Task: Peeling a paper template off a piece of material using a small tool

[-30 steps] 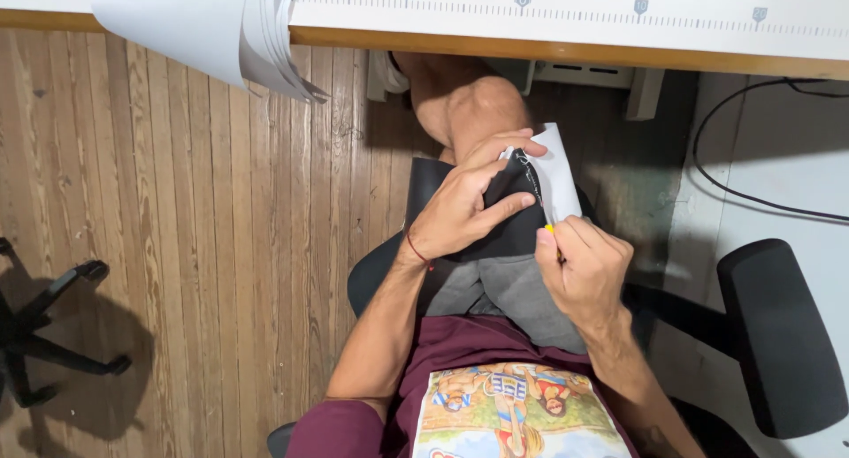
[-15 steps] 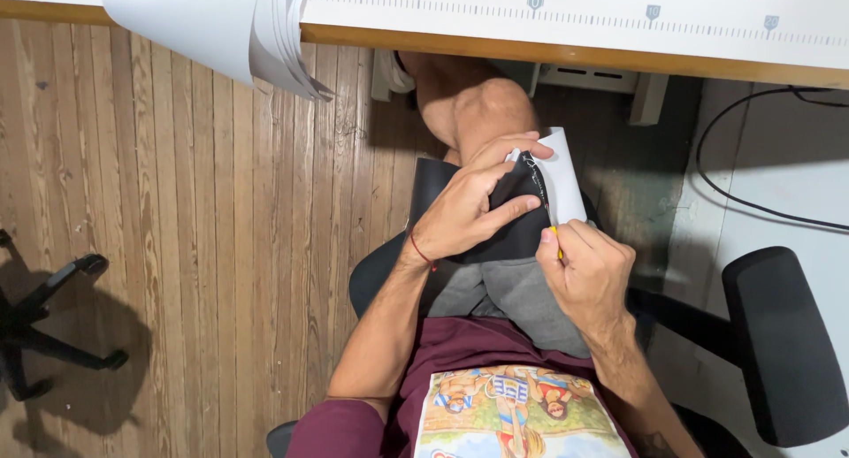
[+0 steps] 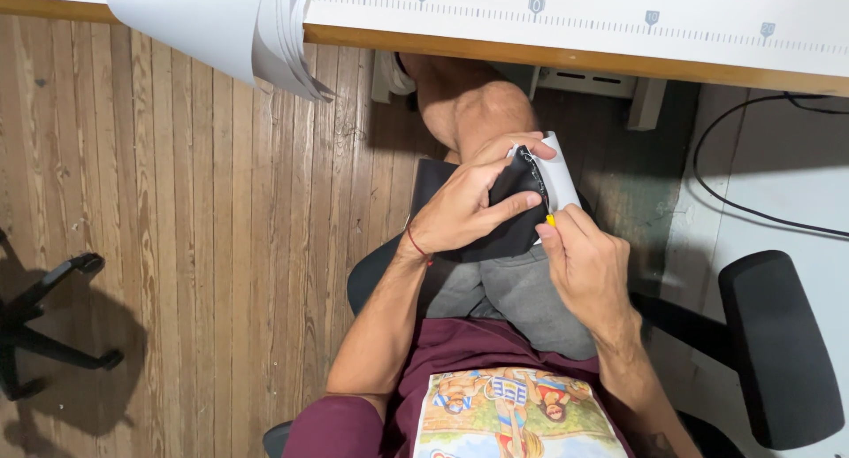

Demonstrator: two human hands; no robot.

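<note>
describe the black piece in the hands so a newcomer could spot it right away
Start at the long wooden desk edge along the top and drop to the seated person's lap. There the left hand pins a black cloth piece against a white sheet, the right hand beside it. Only it has a zipper along its edge.

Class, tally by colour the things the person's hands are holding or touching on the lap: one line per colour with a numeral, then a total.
Black: 1, the black fabric piece under the left hand
White: 1, the white paper sheet at its edge
Yellow: 1, the small yellow-tipped tool pinched by the right hand
Total: 3
</note>
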